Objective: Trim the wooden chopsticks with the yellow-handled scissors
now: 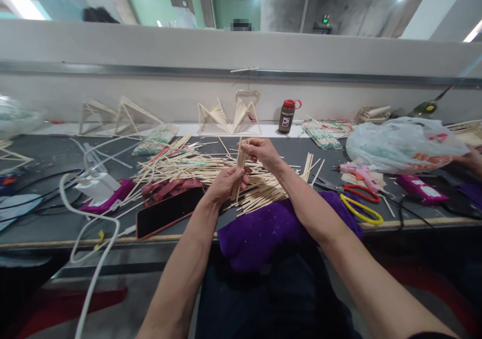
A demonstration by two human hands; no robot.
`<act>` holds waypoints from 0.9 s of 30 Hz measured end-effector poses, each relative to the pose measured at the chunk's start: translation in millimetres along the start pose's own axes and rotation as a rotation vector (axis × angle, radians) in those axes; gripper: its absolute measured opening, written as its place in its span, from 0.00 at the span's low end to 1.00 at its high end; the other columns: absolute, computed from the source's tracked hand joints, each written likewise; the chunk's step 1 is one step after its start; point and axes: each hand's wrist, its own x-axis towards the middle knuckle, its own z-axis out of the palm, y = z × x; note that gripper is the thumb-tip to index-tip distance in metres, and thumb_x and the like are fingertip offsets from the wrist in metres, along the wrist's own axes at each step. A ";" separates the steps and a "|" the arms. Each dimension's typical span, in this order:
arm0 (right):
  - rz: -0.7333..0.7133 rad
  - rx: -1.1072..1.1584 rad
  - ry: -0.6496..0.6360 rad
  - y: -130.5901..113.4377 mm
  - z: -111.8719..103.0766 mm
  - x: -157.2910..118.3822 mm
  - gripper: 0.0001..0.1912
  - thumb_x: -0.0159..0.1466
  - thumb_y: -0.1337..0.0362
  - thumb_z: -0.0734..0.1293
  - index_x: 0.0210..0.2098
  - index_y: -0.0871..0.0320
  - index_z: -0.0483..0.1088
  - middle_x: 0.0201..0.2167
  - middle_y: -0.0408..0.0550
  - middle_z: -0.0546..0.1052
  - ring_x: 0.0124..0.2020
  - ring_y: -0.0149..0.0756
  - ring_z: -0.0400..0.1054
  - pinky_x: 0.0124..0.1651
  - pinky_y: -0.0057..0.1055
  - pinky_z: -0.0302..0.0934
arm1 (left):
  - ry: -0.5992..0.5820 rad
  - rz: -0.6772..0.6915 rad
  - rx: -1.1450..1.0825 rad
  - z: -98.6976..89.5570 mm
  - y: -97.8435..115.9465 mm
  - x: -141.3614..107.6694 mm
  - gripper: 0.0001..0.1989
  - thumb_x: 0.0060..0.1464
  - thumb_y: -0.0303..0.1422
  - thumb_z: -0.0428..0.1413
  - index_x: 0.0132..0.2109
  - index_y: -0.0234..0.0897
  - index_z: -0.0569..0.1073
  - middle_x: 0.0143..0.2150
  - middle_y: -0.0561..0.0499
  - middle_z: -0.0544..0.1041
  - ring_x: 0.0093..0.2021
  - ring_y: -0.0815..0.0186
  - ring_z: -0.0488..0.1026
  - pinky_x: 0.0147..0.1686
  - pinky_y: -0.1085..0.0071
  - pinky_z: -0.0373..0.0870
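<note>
Near the middle of the view, my left hand (229,182) is closed around the lower part of a small upright bundle of thin wooden sticks (240,164). My right hand (259,150) pinches the top of that same bundle from the right, its fingers closed. Behind and beneath both hands, many loose pale sticks (181,165) lie spread on the dark table (271,145). More sticks (263,196) lie side by side just right of my left hand, next to a purple cloth (259,233) at the table's front edge.
A black-screened phone (169,213) and white cables lie left. Scissors with red and yellow handles (361,208), a pink glue gun (361,175) and a plastic bag (402,145) are right. A bottle (286,117) and stick models (214,117) stand behind. Another person's hand (472,160) is far right.
</note>
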 end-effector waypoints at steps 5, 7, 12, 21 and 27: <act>0.007 0.055 -0.103 -0.9 -3.5 0.3 0.16 0.49 0.58 0.75 0.33 0.62 0.76 0.23 0.40 0.72 0.20 0.21 0.57 0.21 0.23 0.50 | 0.011 0.031 -0.013 -1.1 0.8 -4.8 0.22 0.45 0.44 0.67 0.41 0.31 0.74 0.26 0.53 0.76 0.20 0.74 0.69 0.21 0.79 0.63; -0.008 0.052 -0.111 -0.7 -2.4 0.5 0.15 0.50 0.58 0.75 0.33 0.62 0.76 0.23 0.40 0.72 0.20 0.21 0.57 0.21 0.23 0.50 | 0.010 0.043 0.001 -2.1 -0.2 -4.5 0.22 0.46 0.44 0.67 0.41 0.31 0.75 0.26 0.53 0.76 0.21 0.74 0.70 0.22 0.78 0.64; -0.021 0.008 -0.138 -2.8 2.4 -1.5 0.17 0.52 0.56 0.74 0.35 0.63 0.77 0.22 0.39 0.71 0.20 0.21 0.57 0.22 0.24 0.52 | 0.035 0.104 0.102 -1.7 0.4 -6.5 0.23 0.48 0.47 0.65 0.42 0.31 0.77 0.27 0.52 0.76 0.22 0.73 0.71 0.26 0.77 0.67; -0.116 -0.155 -0.168 -4.5 22.6 -9.5 0.15 0.56 0.54 0.73 0.28 0.61 0.72 0.22 0.37 0.66 0.21 0.21 0.59 0.22 0.23 0.54 | 0.115 0.146 0.077 -0.5 -0.1 -22.3 0.22 0.48 0.46 0.65 0.41 0.32 0.76 0.28 0.51 0.77 0.26 0.70 0.73 0.30 0.72 0.71; -0.121 -0.204 -0.166 -2.8 28.1 -10.4 0.12 0.60 0.58 0.70 0.27 0.59 0.68 0.21 0.36 0.64 0.19 0.21 0.60 0.21 0.23 0.55 | 0.158 0.215 0.070 1.4 -5.2 -22.9 0.21 0.50 0.46 0.64 0.41 0.32 0.76 0.27 0.52 0.76 0.26 0.70 0.73 0.30 0.73 0.71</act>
